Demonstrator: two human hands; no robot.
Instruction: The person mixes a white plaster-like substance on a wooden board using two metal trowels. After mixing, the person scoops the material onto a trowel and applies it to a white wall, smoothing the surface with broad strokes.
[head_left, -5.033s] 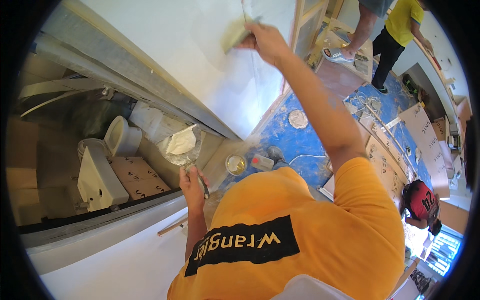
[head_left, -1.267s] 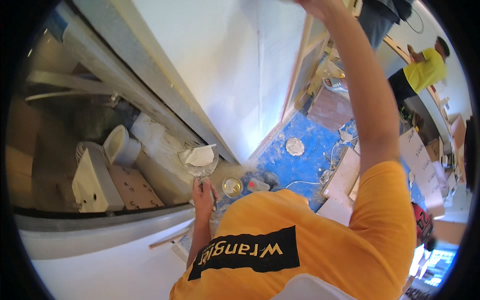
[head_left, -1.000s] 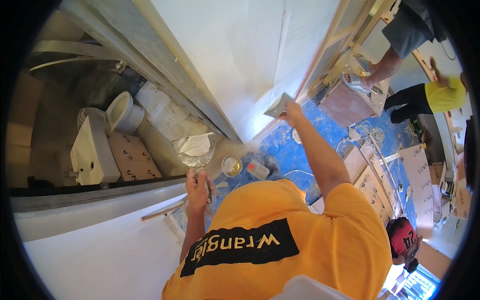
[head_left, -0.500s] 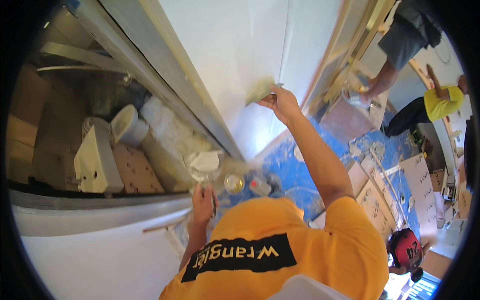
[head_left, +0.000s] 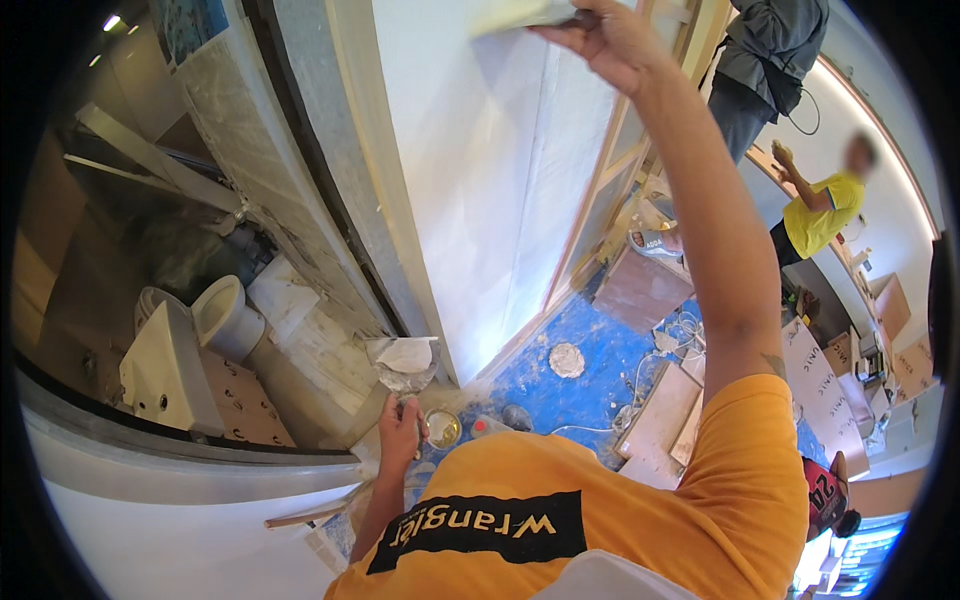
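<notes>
My right hand (head_left: 620,48) is raised high against the white wall panel (head_left: 470,200), closed around the handle of a wide putty knife (head_left: 522,18). Its blade lies against the panel near the top of the view. Low on the left, my left hand (head_left: 401,428) grips a broad scraper; white putty (head_left: 405,354) is heaped on its blade (head_left: 405,380). A vertical joint line runs down the panel below the raised knife.
Beside my left hand stands an open tub (head_left: 442,428). Blue sheeting (head_left: 520,385) covers the floor, with a white-smeared disc (head_left: 567,360) on it. A toilet (head_left: 228,312) and washbasin (head_left: 170,375) are at left. Several people work at right, one standing on a box (head_left: 642,290).
My right hand and the putty knife have moved up the panel, and the arm is now stretched out. My left hand still holds the loaded scraper low. The view has shifted with my head.
</notes>
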